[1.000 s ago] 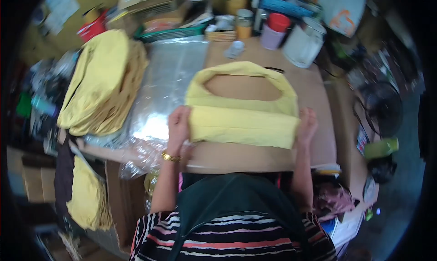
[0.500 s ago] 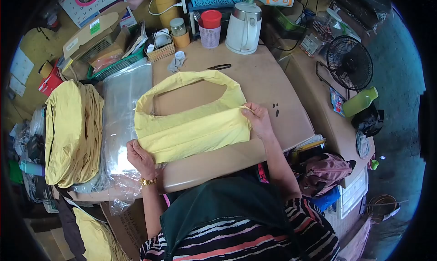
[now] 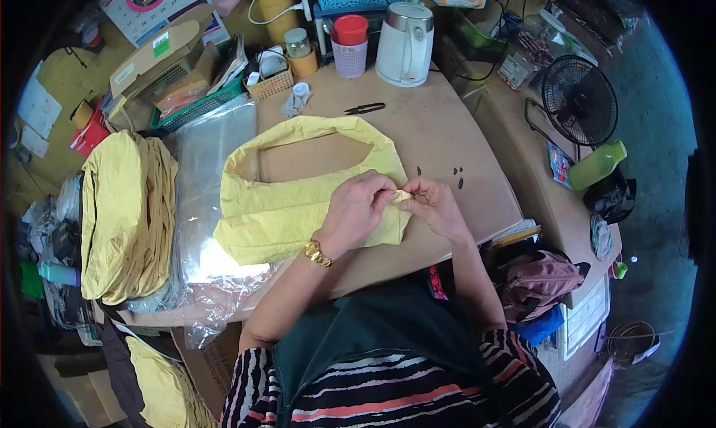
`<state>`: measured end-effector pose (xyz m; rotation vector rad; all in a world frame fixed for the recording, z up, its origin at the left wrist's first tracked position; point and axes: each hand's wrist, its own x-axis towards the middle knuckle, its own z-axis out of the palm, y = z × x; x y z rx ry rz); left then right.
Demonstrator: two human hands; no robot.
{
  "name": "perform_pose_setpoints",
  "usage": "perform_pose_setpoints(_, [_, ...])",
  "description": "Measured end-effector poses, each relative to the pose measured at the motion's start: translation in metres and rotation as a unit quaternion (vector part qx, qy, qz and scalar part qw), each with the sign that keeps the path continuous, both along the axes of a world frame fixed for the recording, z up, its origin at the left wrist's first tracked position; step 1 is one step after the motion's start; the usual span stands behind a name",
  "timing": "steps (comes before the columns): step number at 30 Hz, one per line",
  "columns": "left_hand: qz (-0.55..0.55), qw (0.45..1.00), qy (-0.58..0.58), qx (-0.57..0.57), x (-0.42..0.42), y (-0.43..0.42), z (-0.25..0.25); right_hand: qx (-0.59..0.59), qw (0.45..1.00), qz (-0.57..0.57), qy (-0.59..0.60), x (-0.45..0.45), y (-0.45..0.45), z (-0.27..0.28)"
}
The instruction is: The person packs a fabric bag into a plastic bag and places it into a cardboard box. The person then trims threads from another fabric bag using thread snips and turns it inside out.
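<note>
A yellow cloth piece [image 3: 283,232] lies on the brown table, its looped upper part spread open and its lower part a folded band. At the band's right end, my left hand [image 3: 359,208], with a gold watch on the wrist, pinches the cloth edge. Close beside it my right hand [image 3: 435,207] pinches the same small bit of yellow fabric between thumb and fingers. The fingertips of both hands nearly touch. Black thread snips [image 3: 365,108] rest above the cloth.
Stacked yellow cloth pieces [image 3: 130,219] stand at the left, beside clear plastic sheets [image 3: 216,152]. Along the back are a green basket [image 3: 201,103], a jar [image 3: 299,51], a red-lidded cup [image 3: 349,47] and a white kettle [image 3: 405,47]. A fan [image 3: 579,100] stands at the right.
My left hand has left the cloth's lower left corner and moved right to the band's right end, beside my right hand. Both now pinch there. The camera view has also shifted.
</note>
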<state>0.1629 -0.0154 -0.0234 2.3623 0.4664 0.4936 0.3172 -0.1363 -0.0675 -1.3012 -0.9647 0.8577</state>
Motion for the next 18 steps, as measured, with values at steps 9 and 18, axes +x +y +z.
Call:
perform_pose_setpoints(9, [-0.006, 0.957, -0.136, -0.257, 0.015, 0.003, -0.03, 0.065, 0.991, -0.075, 0.084, -0.011, 0.014, -0.032])
perform_pose_setpoints(18, [0.054, 0.968, 0.231, 0.084, -0.101, 0.043, 0.027, 0.029, 0.981, -0.187, -0.036, 0.038, 0.008, -0.028])
